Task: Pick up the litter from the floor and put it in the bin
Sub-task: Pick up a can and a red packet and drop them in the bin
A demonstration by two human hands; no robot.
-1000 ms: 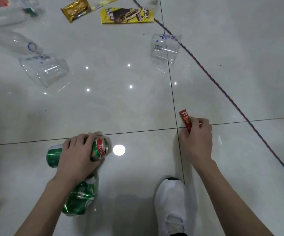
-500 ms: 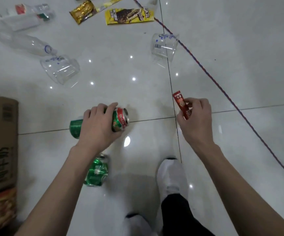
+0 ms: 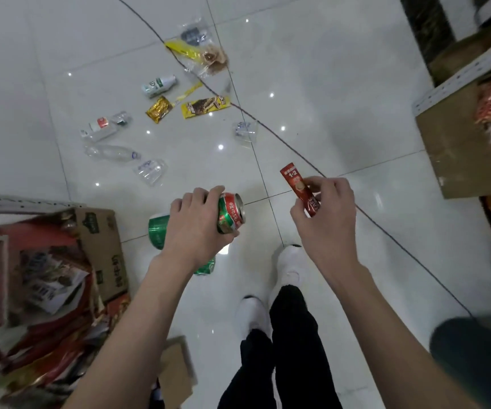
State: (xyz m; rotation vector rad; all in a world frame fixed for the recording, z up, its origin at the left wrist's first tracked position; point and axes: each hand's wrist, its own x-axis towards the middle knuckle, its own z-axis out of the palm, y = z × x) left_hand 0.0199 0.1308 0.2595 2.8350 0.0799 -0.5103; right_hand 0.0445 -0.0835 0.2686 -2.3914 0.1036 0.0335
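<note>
My left hand (image 3: 197,224) grips a green and red drink can (image 3: 229,214) held sideways above the floor. A second, crushed green can (image 3: 206,267) lies on the tiles below it, mostly hidden by my left wrist. My right hand (image 3: 325,219) pinches a red sachet (image 3: 294,184) that sticks up from my fingers. More litter lies further off on the white floor: clear plastic cups (image 3: 151,172) (image 3: 245,131), clear bottles (image 3: 111,152), a yellow wrapper (image 3: 206,106) and a gold wrapper (image 3: 158,109). No bin is clearly visible.
An open cardboard box (image 3: 102,246) with red packaging stands at the left. Another cardboard box (image 3: 456,149) and a shelf with packets stand at the right. A thin cord (image 3: 268,125) crosses the floor. My feet in white shoes (image 3: 290,264) are below my hands.
Both hands have lifted off the floor with the can and the sachet. The view has risen, so the boxes at both sides and more far litter now show.
</note>
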